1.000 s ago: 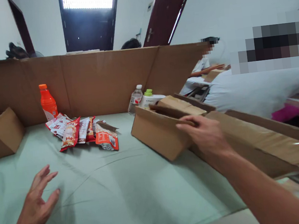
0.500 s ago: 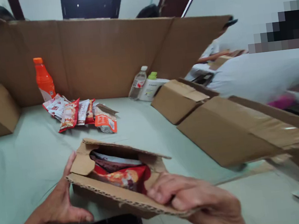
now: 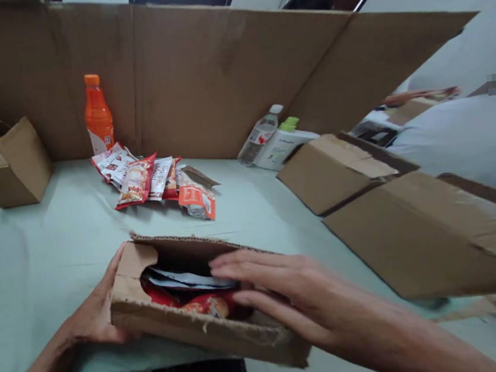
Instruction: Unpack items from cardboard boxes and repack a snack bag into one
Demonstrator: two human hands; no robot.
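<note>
A small open cardboard box [image 3: 210, 327] sits at the near edge of the green table [image 3: 50, 256], with red and white snack packets [image 3: 198, 296] inside. My left hand [image 3: 94, 311] presses flat against the box's left side. My right hand [image 3: 297, 300] reaches over the opening from the right, fingers stretched out above the packets and the right flap. Neither hand grips a packet.
Several loose snack packets [image 3: 153, 182] and an orange bottle [image 3: 97, 116] lie further back. A clear bottle [image 3: 259, 137] and a white container [image 3: 283, 145] stand by the tall cardboard wall [image 3: 217, 76]. Closed boxes [image 3: 331, 170] sit right, another box [image 3: 13, 168] left. A person in white [image 3: 466, 137] is at right.
My right hand left the far box, and a small open box of packets now sits before me. My left hand went to its side. My right hand has since opened over the top.
</note>
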